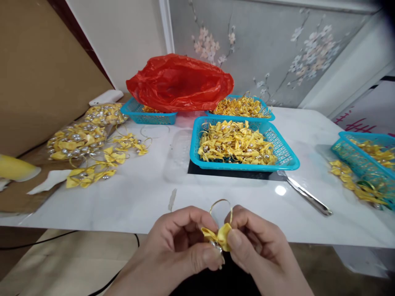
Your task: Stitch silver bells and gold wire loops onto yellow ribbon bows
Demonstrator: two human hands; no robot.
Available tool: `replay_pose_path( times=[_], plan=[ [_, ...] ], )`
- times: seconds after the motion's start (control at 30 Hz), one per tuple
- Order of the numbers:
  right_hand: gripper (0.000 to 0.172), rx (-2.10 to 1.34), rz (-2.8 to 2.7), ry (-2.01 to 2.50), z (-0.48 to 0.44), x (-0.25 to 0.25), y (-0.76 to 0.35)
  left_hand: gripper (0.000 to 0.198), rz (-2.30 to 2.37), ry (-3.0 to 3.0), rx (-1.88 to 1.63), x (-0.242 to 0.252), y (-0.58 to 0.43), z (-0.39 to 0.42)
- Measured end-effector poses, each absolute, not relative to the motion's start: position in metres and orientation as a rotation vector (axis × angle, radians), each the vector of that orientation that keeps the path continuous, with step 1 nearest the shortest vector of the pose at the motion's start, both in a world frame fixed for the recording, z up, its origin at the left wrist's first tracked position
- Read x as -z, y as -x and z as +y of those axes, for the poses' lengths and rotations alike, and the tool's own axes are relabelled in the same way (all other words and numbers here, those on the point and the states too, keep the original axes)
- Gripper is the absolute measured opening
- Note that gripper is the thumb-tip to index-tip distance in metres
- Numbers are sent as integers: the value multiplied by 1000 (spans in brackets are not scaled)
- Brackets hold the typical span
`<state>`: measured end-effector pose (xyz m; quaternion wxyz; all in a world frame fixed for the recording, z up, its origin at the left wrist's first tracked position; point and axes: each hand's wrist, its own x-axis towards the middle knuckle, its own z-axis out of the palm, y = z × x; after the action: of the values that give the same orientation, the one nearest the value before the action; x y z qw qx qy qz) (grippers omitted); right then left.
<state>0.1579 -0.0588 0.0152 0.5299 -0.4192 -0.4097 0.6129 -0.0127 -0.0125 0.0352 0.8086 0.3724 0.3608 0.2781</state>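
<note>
A yellow ribbon bow (222, 236) with small silver bells under it and a thin gold loop rising above is pinched between my hands, just off the table's front edge. My left hand (182, 242) grips its left side, the thumb lying over the bells and partly hiding them. On the other side, my right hand (257, 242) holds the bow's right wing and the base of the loop between thumb and finger. Beyond my hands, a blue basket (243, 167) is heaped with similar yellow bows (236, 142).
Behind stand two more blue baskets (154, 119), a red plastic bag (179, 82) leaning over them. Bagged bows (77, 142) and loose bows (92, 172) lie left. A metal cutter (308, 197) rests right, near another blue basket (354, 152) by the table edge.
</note>
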Motion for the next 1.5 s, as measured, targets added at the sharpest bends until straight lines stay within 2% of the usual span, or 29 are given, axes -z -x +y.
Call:
replay_pose_path(
  times=[0.1,0.2,0.27,0.37,0.5,0.63,0.77,0.9,1.0,1.17,1.37,1.5],
  plan=[
    [30,-1414,-997,1001,-55,-9,-162,17,785,-807,-630,-37,13,-12],
    [35,-1664,-1000,925,-52,-3,-168,16,817,-829,-649,-37,14,-12],
    [32,-1710,-1102,898,-50,-4,-174,17,886,-851,-651,-36,15,-12],
    [19,-1349,-1354,984,-46,-11,-179,18,947,-899,-633,-33,16,-14],
    [20,-834,-1519,1046,-42,-15,-173,15,914,-885,-577,-32,16,-15],
    [20,-588,-1545,1083,-42,-6,-162,10,849,-885,-555,-36,17,-12],
    [20,-721,-1481,1156,-43,-1,-166,13,948,-974,-587,-36,19,-13],
    [20,-1110,-1442,1111,-47,-9,-176,30,1141,-1041,-706,-38,13,-18],
    [15,-1336,-1366,1081,-49,-17,-177,27,1198,-1072,-729,-44,5,-22],
    [33,-1423,-1210,1026,-48,-21,-162,17,1128,-1021,-735,-49,2,-24],
    [35,-1481,-749,975,-55,-13,-140,17,962,-887,-790,-37,4,-25],
    [30,-1368,-798,985,-58,-12,-135,30,885,-765,-818,-36,4,-28]
  ],
)
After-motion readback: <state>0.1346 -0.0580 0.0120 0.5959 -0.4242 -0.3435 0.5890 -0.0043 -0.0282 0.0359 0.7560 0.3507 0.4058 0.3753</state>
